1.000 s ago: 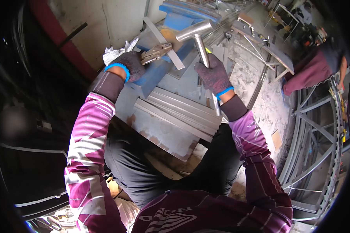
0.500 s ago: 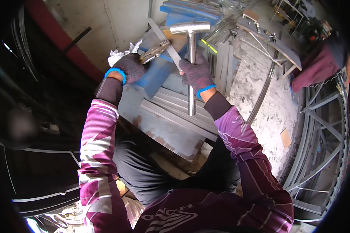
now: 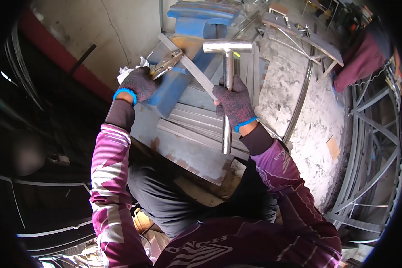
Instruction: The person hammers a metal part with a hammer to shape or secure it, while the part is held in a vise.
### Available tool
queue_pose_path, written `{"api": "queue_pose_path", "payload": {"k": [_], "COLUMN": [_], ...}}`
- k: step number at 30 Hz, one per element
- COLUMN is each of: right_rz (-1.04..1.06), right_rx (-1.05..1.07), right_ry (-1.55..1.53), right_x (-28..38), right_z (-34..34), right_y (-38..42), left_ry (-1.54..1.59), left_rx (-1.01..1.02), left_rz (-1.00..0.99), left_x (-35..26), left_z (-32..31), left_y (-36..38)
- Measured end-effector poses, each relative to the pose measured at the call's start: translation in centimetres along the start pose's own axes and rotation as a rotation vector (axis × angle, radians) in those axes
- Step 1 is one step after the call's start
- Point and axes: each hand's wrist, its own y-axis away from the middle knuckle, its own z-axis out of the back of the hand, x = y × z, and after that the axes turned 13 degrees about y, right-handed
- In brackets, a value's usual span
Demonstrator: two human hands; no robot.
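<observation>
My left hand [image 3: 140, 85], in a dark knitted glove with a blue cuff, is closed round the handles of metal locking pliers [image 3: 166, 63]. The pliers' jaws sit at a flat grey metal strip [image 3: 196, 73], which slants down to the right. My right hand [image 3: 235, 100], gloved alike, grips the handle of a metal hammer [image 3: 228, 80] with its head at the top. The strip's lower end reaches the fingertips of that hand. Beneath lies a blue steel block [image 3: 167, 96], part of a blue vise-like tool [image 3: 203, 18].
Several grey metal bars [image 3: 196, 123] lie on a steel plate [image 3: 187, 154] before my knees. A small bench [image 3: 321, 50] stands at the upper right, near a person in maroon clothing [image 3: 362, 60]. Metal frames [image 3: 375, 129] line the right side.
The hammer and my right hand have moved down and slightly right in view. My left hand, the pliers and the strip have shifted a little left, as the camera view has also moved.
</observation>
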Motion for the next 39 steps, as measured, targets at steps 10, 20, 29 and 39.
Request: {"api": "queue_pose_path", "payload": {"k": [10,20,29,39], "right_rz": [-0.031,-0.005,-0.043,0.404], "right_rx": [0.057,0.106,0.071,-0.040], "right_ry": [0.032,0.038,0.118,0.676], "right_x": [0.4,0.2,0.9,0.2], "right_z": [-0.4,-0.3,-0.1,2.8], "right_y": [0.6,0.5,0.8,-2.0], "left_ry": [-0.185,-0.124,-0.179,-0.072], "left_rx": [0.106,0.108,0.059,0.016], "left_rz": [-0.120,-0.078,-0.089,0.084], "left_x": [3.0,1.0,2.4,-1.9], "left_z": [-1.9,-0.7,-1.8,1.7], "left_y": [-2.3,-1.3,-2.4,-0.5]}}
